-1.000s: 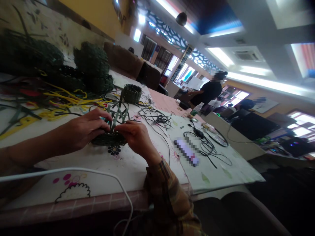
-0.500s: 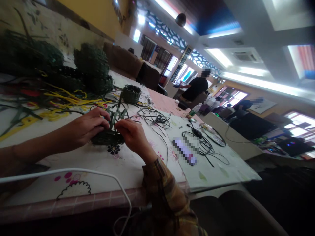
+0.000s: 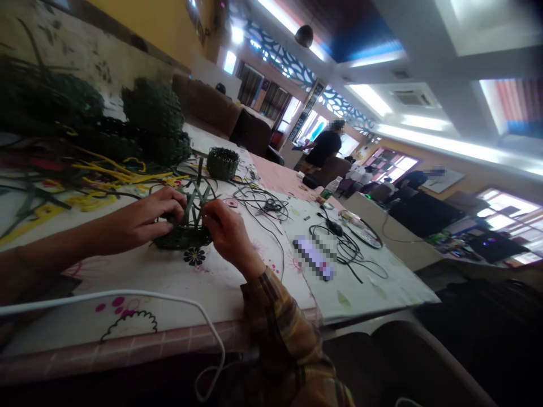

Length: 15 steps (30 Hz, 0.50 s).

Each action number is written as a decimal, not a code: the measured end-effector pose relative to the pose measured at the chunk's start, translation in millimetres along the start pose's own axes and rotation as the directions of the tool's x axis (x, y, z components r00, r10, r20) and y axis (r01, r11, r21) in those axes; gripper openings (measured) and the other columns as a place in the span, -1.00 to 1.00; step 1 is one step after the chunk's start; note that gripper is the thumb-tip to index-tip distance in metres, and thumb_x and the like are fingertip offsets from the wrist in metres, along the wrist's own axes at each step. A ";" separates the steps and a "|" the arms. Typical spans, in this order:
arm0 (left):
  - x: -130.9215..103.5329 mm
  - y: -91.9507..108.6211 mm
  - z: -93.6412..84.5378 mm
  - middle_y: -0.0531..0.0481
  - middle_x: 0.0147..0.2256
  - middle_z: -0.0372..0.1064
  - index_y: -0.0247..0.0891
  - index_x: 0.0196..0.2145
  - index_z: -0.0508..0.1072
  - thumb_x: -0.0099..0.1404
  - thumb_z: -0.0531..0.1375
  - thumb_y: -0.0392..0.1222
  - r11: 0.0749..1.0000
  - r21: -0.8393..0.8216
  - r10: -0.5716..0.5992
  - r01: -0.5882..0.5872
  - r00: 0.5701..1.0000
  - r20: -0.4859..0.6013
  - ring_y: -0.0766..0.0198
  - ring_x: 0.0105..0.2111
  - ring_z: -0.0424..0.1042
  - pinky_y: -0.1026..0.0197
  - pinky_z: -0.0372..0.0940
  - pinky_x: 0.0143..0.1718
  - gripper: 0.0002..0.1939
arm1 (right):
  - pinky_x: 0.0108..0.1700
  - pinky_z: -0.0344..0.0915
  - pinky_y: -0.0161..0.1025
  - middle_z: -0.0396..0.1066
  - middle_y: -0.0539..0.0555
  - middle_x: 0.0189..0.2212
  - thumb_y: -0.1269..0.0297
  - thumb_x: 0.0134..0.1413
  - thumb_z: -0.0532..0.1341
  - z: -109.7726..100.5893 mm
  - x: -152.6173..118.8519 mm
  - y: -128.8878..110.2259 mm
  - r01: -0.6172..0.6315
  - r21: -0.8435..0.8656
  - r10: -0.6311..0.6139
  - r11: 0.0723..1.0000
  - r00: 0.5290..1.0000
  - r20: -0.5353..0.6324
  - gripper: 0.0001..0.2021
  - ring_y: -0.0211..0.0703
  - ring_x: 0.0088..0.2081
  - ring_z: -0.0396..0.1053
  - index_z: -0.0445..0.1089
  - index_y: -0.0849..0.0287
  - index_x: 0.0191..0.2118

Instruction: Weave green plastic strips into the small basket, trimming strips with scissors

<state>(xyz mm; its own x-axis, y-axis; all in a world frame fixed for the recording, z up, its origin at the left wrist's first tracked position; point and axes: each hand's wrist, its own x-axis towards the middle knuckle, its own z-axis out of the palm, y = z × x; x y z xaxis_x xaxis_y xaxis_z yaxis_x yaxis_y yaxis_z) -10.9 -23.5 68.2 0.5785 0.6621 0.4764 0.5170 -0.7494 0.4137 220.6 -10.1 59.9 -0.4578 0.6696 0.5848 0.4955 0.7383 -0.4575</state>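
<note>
A dark green woven basket (image 3: 180, 238) with upright crossing strips (image 3: 195, 199) rests on the flowered tablecloth between my hands. On its left side my left hand (image 3: 159, 215) is closed, fingers curled on the strips near the rim. My right hand (image 3: 224, 225) pinches at the right side of the same basket, fingertips bent inward and partly hidden. A finished-looking small round basket (image 3: 223, 163) stands just behind. Yellow and green strips (image 3: 110, 176) lie loose to the left.
Dark woven baskets (image 3: 153, 110) are piled at the back left. Coiled black cord (image 3: 269, 204) lies right of my hands, with a purple object (image 3: 314, 259) farther right. A white cable (image 3: 169, 295) crosses the front edge. A person in black (image 3: 324, 148) stands in the background.
The view has shifted slightly, moving the room a little left in the picture. Both hands stay at the basket; my right hand's fingers have shifted slightly, showing more of the strips.
</note>
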 end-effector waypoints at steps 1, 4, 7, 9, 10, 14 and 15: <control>0.1 0.8 0.1 -0.10 -0.02 0.26 -0.27 -0.22 0.38 0.44 -0.05 -0.25 1.000 -0.002 -0.005 0.005 1.000 0.006 0.17 0.04 0.25 0.12 0.14 0.12 -0.78 | -0.16 0.25 -0.32 0.41 0.03 -0.29 0.40 0.30 0.13 1.3 -0.6 1.2 -0.013 -0.035 0.012 0.999 0.999 -0.039 -0.94 -0.23 -0.26 0.34 0.33 0.15 -0.22; 0.9 -3.0 -0.1 -0.10 -0.03 0.26 -0.27 -0.22 0.37 0.43 -0.03 -0.20 1.000 0.010 -0.011 0.011 0.999 0.042 0.15 0.01 0.26 0.11 0.16 0.08 -0.79 | -0.20 0.22 -0.32 0.37 0.01 -0.36 0.34 0.30 0.16 3.8 -1.7 2.2 -0.028 -0.066 0.022 0.997 0.996 -0.090 -0.86 -0.23 -0.29 0.32 0.32 0.14 -0.34; 2.3 -9.9 0.6 -0.13 -0.02 0.24 -0.27 -0.22 0.34 0.42 -0.03 -0.17 0.999 0.045 0.004 -0.007 0.998 0.065 0.13 0.02 0.25 0.09 0.17 0.08 -0.81 | -0.25 0.18 -0.32 0.33 -0.02 -0.42 0.35 0.29 0.16 3.7 -1.4 2.1 -0.027 -0.032 0.025 0.999 0.997 -0.071 -0.81 -0.24 -0.35 0.28 0.29 0.13 -0.40; 2.9 -12.3 2.2 -0.16 0.04 0.21 -0.28 -0.19 0.32 0.43 -0.04 -0.20 0.997 0.079 0.019 -0.023 0.998 0.062 0.10 0.09 0.22 0.07 0.14 0.14 -0.81 | -0.27 0.16 -0.32 0.31 -0.04 -0.45 0.38 0.27 0.17 3.7 -0.9 2.6 -0.026 -0.012 0.025 1.000 0.997 -0.070 -0.80 -0.25 -0.38 0.26 0.27 0.13 -0.42; 2.9 -12.7 3.2 -0.19 0.07 0.19 -0.29 -0.17 0.31 0.43 -0.05 -0.21 0.995 0.094 0.028 -0.034 0.998 0.059 0.08 0.13 0.20 0.05 0.12 0.18 -0.81 | -0.28 0.15 -0.32 0.30 -0.04 -0.47 0.39 0.26 0.18 3.9 -0.8 2.9 -0.026 -0.001 0.026 1.000 0.997 -0.077 -0.79 -0.25 -0.39 0.26 0.25 0.13 -0.43; 1.7 -12.7 6.8 -0.25 0.14 0.15 -0.30 -0.13 0.31 0.45 -0.09 -0.21 0.994 0.104 0.029 -0.033 0.999 0.045 0.07 0.21 0.14 0.01 0.07 0.25 -0.77 | -0.30 0.14 -0.33 0.28 -0.06 -0.49 0.41 0.23 0.21 4.0 -0.6 3.5 -0.021 0.040 0.025 0.999 0.995 -0.095 -0.78 -0.27 -0.41 0.25 0.24 0.13 -0.45; 1.3 -13.1 7.0 -0.24 0.14 0.16 -0.30 -0.14 0.32 0.45 -0.09 -0.20 0.995 0.095 0.022 -0.025 0.999 0.037 0.07 0.21 0.13 0.01 0.07 0.25 -0.77 | -0.30 0.15 -0.33 0.28 -0.06 -0.48 0.41 0.23 0.21 3.4 -0.5 3.3 -0.019 0.037 0.022 0.999 0.996 -0.085 -0.78 -0.27 -0.40 0.25 0.25 0.13 -0.45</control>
<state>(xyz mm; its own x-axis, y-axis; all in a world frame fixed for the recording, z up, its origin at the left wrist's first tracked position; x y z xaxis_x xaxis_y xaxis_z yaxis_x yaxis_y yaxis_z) -12.6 -12.8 58.0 0.6128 0.6455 0.4558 0.5600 -0.7617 0.3258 219.9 -7.7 55.9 -0.3826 0.6764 0.6293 0.4763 0.7281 -0.4930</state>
